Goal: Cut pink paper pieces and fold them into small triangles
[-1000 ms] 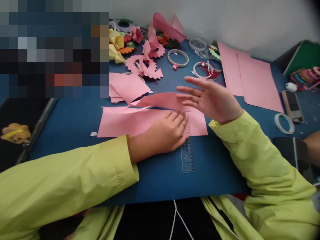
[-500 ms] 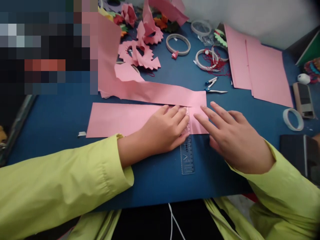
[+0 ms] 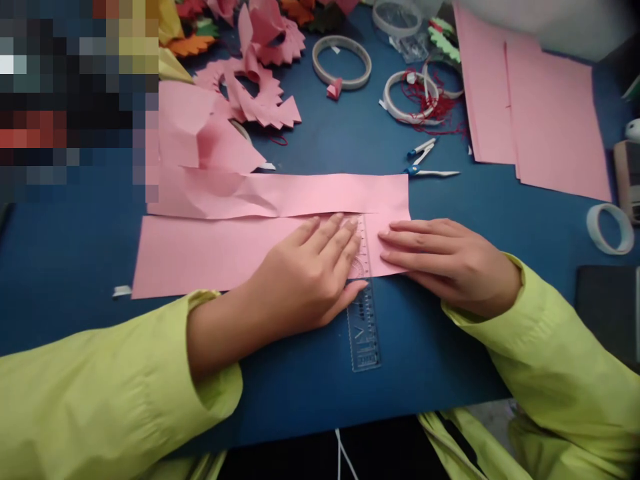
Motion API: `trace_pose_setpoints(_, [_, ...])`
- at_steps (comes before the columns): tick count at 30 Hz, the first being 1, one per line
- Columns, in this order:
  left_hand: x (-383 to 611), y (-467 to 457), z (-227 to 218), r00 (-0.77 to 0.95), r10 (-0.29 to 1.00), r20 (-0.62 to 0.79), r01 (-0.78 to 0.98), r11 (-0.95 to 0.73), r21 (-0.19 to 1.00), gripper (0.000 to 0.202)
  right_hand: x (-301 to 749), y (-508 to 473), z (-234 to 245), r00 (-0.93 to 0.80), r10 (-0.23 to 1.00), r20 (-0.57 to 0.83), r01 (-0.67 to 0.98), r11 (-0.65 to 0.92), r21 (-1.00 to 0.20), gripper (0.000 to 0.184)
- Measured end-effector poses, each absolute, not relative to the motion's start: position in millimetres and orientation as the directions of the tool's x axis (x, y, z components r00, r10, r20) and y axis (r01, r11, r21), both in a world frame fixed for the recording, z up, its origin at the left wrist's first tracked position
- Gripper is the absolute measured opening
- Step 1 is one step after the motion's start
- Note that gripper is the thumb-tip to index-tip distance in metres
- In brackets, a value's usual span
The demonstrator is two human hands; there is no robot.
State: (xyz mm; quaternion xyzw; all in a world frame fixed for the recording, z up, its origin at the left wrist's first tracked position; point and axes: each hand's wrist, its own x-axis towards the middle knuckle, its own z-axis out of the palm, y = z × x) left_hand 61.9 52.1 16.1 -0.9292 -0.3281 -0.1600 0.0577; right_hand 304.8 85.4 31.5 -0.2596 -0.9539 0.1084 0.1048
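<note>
My left hand (image 3: 313, 270) lies flat, palm down, over a clear plastic ruler (image 3: 365, 337) and a pink paper strip (image 3: 205, 250). The ruler stands crosswise on the strip, its lower end reaching past the paper's near edge onto the table. Fingers stretched out, my right hand (image 3: 450, 260) rests on the strip's right end, just right of the ruler. A second pink band (image 3: 335, 193) runs along the far edge, partly cut apart from the strip and joined to it at the right end. Both hands are open.
Beyond the paper lie a compass (image 3: 423, 163), tape rolls (image 3: 367, 63), red thread (image 3: 430, 100) and zigzag-cut pink paper (image 3: 270, 100). Pink sheets (image 3: 560, 127) are stacked at the back right. Another tape roll (image 3: 610, 230) and a dark flat object (image 3: 607, 300) sit at the right.
My right hand has come down from hovering and now lies flat on the paper's right end. The raised far band has dropped flatter onto the table. The camera view has shifted slightly.
</note>
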Motion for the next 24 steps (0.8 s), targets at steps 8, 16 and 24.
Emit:
trace_pose_setpoints(8, [62.2, 52.9, 16.1, 0.687, 0.654, 0.316, 0.648, -0.748, 0.141, 0.045, 306.9, 86.6, 33.1, -0.819, 0.550, 0.163, 0.473, 0.808, -0.351, 0.020])
trace_pose_setpoints(16, [59.7, 54.8, 16.7, 0.706, 0.644, 0.295, 0.630, -0.761, 0.156, 0.045, 307.9, 89.1, 36.3, -0.820, 0.552, 0.150, 0.469, 0.798, -0.377, 0.018])
trace_pose_setpoints(24, [59.3, 55.5, 14.4, 0.716, 0.631, 0.300, 0.620, -0.772, 0.142, 0.046, 308.9, 90.3, 37.2, -0.828, 0.543, 0.138, 0.466, 0.804, -0.369, 0.018])
